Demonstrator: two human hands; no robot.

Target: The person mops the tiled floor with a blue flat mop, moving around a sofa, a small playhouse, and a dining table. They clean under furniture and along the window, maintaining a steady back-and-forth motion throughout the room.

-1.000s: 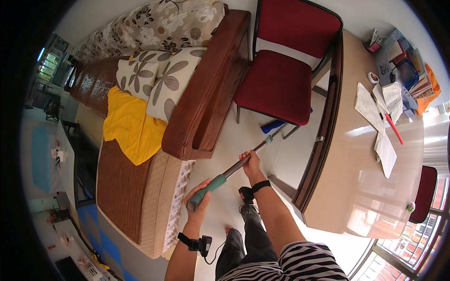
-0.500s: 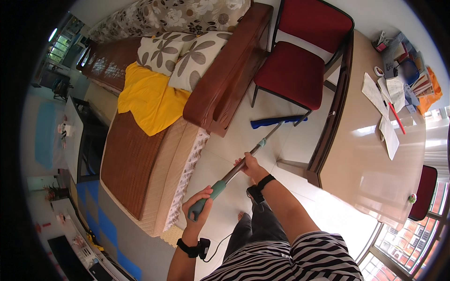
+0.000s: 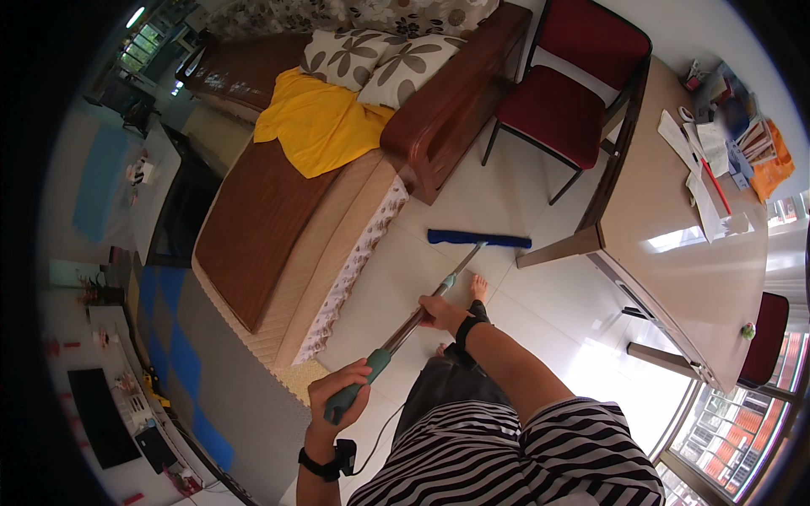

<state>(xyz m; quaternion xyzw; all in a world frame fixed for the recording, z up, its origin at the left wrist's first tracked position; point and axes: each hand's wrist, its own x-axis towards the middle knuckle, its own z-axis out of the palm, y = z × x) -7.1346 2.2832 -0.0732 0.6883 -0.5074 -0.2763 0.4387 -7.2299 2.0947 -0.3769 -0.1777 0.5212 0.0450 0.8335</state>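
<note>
The work in hand appeared to be a pass of the mop (image 3: pixel 404 331) over the floor (image 3: pixel 544 308), judging by the two-handed hold and the way its blue head (image 3: pixel 469 238) lay along the tiles. The head sat in the open gap between the sofa (image 3: pixel 456 101) and the table (image 3: pixel 675 240), in front of the chair (image 3: pixel 553 105), its right end just beside the table's near leg (image 3: pixel 557 249). Whether it touched that leg could not be told. A bare foot (image 3: pixel 478 288) stood on the near side of the head, close to it.

A further stroke would seem to call for a steady slant of the pole, with the head kept flat and guided clear of the leg and the foot; a wide swing to the right could knock the leg.

The left hand (image 3: pixel 333 394) was closed around the green grip (image 3: pixel 364 384) at the pole's upper end, its fingers curled over the top. The right hand (image 3: pixel 436 312) was wrapped about the pole lower down, its fingers together, though the far side of its hold was hidden. Neither hand held anything else that showed. The pole ran on from the right hand, away from the person, down to the middle of the head.
</note>
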